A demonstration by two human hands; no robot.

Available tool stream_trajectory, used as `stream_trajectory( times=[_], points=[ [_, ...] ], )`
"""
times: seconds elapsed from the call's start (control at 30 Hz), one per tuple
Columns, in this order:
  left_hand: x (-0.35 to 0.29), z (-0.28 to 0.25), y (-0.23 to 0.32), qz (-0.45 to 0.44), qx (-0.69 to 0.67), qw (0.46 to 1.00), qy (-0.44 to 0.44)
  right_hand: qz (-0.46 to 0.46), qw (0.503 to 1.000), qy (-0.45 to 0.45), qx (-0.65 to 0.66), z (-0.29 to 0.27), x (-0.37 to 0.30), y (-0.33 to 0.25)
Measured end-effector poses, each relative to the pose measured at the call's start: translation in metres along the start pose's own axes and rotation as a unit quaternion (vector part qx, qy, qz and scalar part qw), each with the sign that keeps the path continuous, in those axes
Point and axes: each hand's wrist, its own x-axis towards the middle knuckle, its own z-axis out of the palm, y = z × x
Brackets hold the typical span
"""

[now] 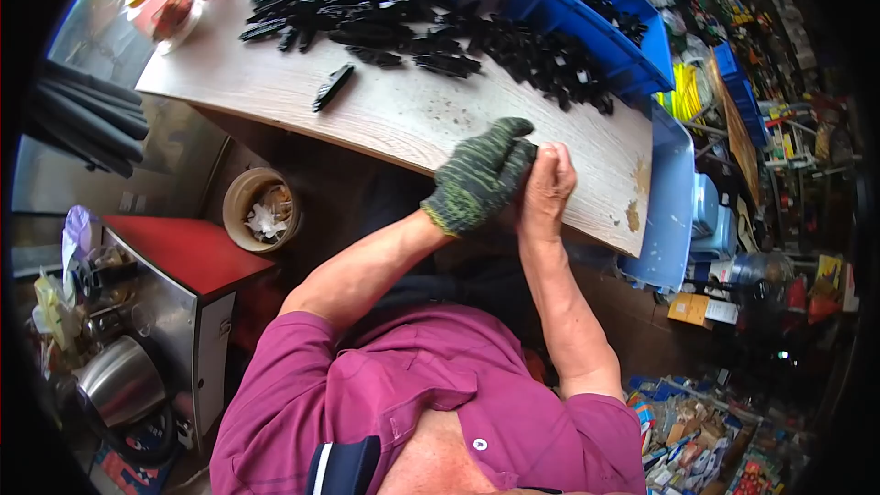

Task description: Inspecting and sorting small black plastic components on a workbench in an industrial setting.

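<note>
My left hand (482, 174), in a dark green knitted glove, is closed at the front edge of the table (275, 96). Pressed up beside it is my bare right hand (548, 185), its fingers curled in. Whatever lies between the two hands is hidden. Beyond them spreads a heap of black plastic parts (335, 0), with a second heap of small black pieces (545, 60) toward the right. A single black part (333, 88) lies apart, nearer the table's front edge.
Blue plastic bins (600, 32) line the table's back, one holding black pieces. Two lidded jars (160, 2) stand at the far left. Below are a waste bucket (240, 197) and a red-topped cabinet (188, 252). A light blue tub (665, 202) adjoins the table's right end.
</note>
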Motion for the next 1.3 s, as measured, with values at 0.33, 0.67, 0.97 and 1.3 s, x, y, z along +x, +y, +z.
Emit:
stream_trajectory(
  times=[0.33, 0.67, 0.97, 1.3],
  points=[
    [-0.006, -0.017, -0.002, 0.094, 0.198, 0.975, 0.035, 0.109, 0.991, -0.043, 0.058, -0.011, -0.001, -0.005],
    [0.028, -0.172, -0.014, -0.068, 0.633, 0.763, 0.118, 0.127, 0.896, 0.42, 0.075, -0.138, 0.103, -0.011],
    [0.005, -0.124, -0.016, 0.139, 0.494, 0.854, 0.082, 0.181, 0.951, 0.25, -0.016, -0.137, 0.118, 0.021],
    [0.028, -0.066, -0.013, 0.188, 0.424, 0.885, -0.048, 0.165, 0.955, 0.197, -0.149, -0.103, 0.156, 0.028]
  ],
)
